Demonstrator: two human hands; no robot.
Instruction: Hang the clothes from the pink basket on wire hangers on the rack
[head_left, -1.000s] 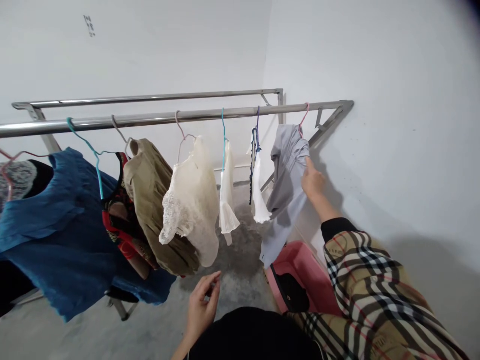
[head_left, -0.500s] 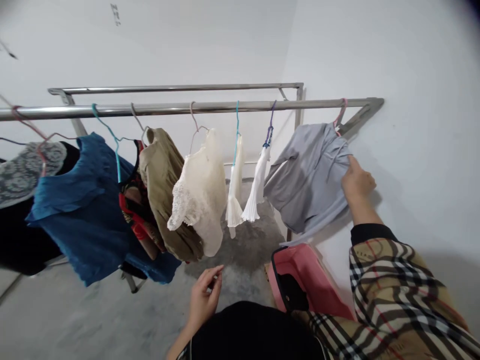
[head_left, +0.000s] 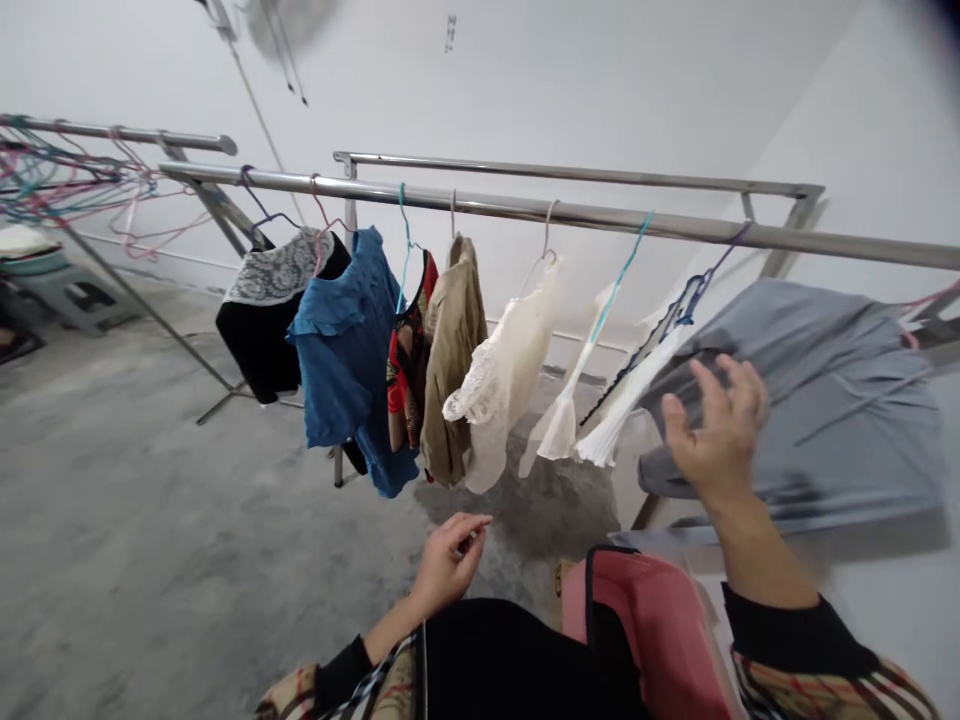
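Note:
My right hand (head_left: pixel 716 425) is raised with its fingers spread, open, just in front of the grey shirt (head_left: pixel 817 400) that hangs on a pink hanger at the right end of the steel rail (head_left: pixel 525 210). It holds nothing. My left hand (head_left: pixel 448 560) hovers low near my body, fingers loosely curled with thumb and fingertips close together; nothing shows in it. Along the rail to the left hang two white pleated pieces (head_left: pixel 592 415), a cream lace top (head_left: pixel 502 375), a khaki top (head_left: pixel 454 350), a red patterned garment (head_left: pixel 405 360), a blue top (head_left: pixel 349 340) and a black top with a lace collar (head_left: pixel 266 310).
A pink basket (head_left: pixel 660 630) sits at my lap, lower right. A second rail (head_left: pixel 577 175) runs behind the first. A further rack at far left carries several bare wire hangers (head_left: pixel 67 185). The floor is grey concrete (head_left: pixel 150 520); white walls close the corner behind.
My right hand let go of the grey shirt's edge and drew back with fingers spread. My view swung left, showing more of the rack and floor. The left hand stayed low.

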